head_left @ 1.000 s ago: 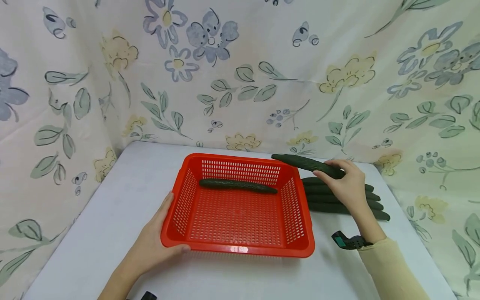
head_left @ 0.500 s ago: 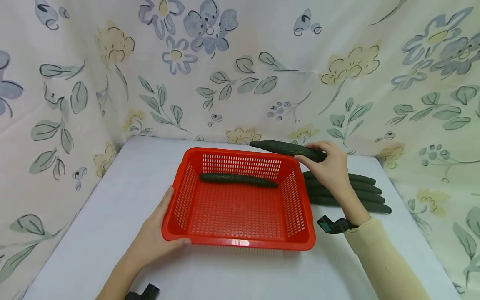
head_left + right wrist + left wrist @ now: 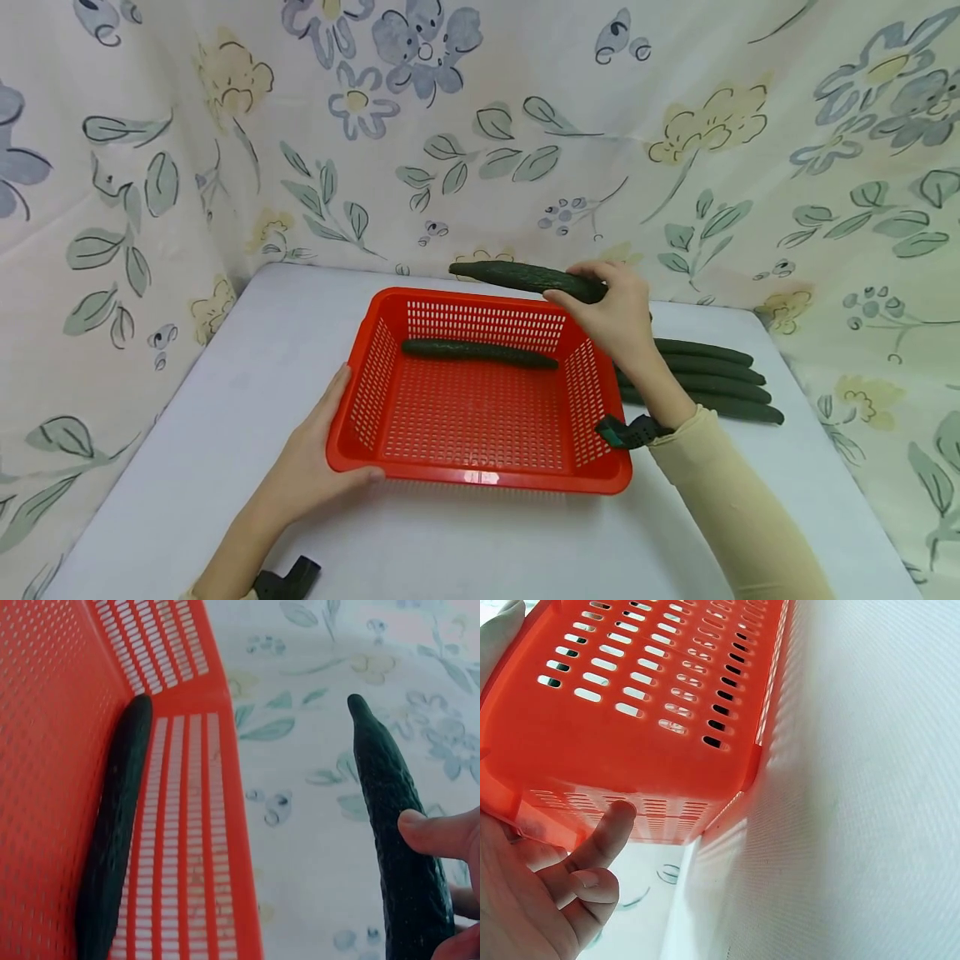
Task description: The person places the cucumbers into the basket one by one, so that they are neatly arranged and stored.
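Observation:
In the head view my right hand (image 3: 607,308) grips one end of a dark green cucumber (image 3: 517,275) between thumb and fingers, raised over the back rim of the red plastic basket (image 3: 480,477). The right wrist view shows this bumpy cucumber (image 3: 394,825) apart from the basket wall. A second cucumber (image 3: 480,353) lies inside along the back wall. My left hand (image 3: 315,450) holds the basket's front left corner, thumb at the front rim and fingers along the left side. Up close, some of its fingers (image 3: 615,829) bend against the slotted wall.
Several more cucumbers (image 3: 720,385) lie side by side on the white table (image 3: 480,550), right of the basket, partly behind my right forearm. A floral curtain (image 3: 480,208) hangs behind the table. Each wrist wears a black band (image 3: 637,431).
My right hand has carried the cucumber leftward, from above the pile to over the basket's back rim. My left hand stays at the basket corner. The view has tilted slightly.

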Action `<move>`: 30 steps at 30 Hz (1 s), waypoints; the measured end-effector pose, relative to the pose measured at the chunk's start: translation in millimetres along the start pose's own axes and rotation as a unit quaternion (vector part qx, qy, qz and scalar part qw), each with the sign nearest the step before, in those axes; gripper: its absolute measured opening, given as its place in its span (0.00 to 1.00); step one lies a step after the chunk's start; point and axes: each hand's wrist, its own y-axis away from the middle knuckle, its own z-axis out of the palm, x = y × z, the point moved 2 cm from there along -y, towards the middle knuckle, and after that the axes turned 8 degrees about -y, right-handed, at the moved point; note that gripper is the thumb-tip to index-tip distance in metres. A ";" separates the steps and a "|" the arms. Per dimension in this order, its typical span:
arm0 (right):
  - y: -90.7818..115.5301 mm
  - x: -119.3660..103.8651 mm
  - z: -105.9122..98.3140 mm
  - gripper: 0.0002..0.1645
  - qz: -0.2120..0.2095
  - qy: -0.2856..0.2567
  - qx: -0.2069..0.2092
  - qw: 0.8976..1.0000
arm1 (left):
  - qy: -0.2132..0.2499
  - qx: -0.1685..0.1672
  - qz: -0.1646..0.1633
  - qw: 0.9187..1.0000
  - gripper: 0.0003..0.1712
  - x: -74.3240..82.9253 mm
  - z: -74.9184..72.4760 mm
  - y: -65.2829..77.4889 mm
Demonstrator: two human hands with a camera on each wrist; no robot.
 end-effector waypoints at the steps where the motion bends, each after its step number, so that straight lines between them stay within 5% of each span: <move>1: -0.7 -2.3 3.8 0.25 -0.002 -0.003 -0.002 1.000 | -0.001 0.000 0.000 1.000 0.77 0.0 -0.1 0.0; 19: -0.4 -27.6 64.3 0.25 -0.006 -0.028 -0.034 0.999 | -0.006 -0.004 -0.004 1.000 0.77 0.7 -0.2 -0.1; 30: 7.7 -20.4 85.2 0.26 0.016 0.028 -0.083 0.996 | -0.012 0.000 0.000 1.000 0.78 -1.0 0.0 0.0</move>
